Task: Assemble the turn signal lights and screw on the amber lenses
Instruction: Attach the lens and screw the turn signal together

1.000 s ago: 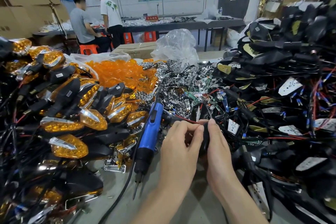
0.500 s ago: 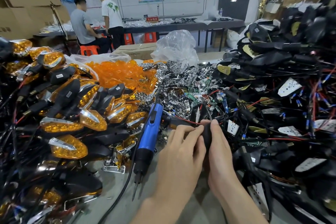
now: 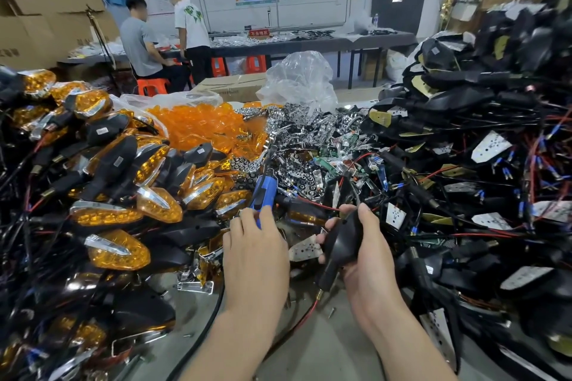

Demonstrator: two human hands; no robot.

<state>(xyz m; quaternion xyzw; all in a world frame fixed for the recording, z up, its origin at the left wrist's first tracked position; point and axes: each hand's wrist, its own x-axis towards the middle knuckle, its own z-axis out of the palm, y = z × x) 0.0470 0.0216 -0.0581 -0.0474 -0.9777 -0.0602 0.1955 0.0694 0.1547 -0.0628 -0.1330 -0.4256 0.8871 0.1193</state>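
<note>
Gripping a black housing [image 3: 340,241], the right hand [image 3: 368,260] is wrapping its fingers round the shell from behind. The stem is pointing down towards six o'clock, and a red wire [image 3: 305,314] is trailing off it onto the grey table [image 3: 325,356]. Just at nine o'clock from it, the left hand [image 3: 253,254] is holding its fingers curled over the body of a blue screwdriver [image 3: 264,189]. The tool is lying tilted, its top leaning away towards twelve o'clock and its lower end hiding under the palm.

From one o'clock round to four, a great heap of bare housings [image 3: 483,120] and tangled wires is spilling towards the hands. Opposite, at nine o'clock, a heap of finished lights [image 3: 114,244] is showing amber fronts. At eleven o'clock a pile of loose amber lenses [image 3: 201,127] is sitting just beside a pile of shiny reflectors [image 3: 303,139] at twelve, and a crumpled clear bag [image 3: 300,80] is standing behind them. Far off at eleven o'clock, two people [image 3: 145,43] are facing a long table [image 3: 309,43], one sitting, one standing. A small screw [image 3: 331,312] is lying near the wire.
</note>
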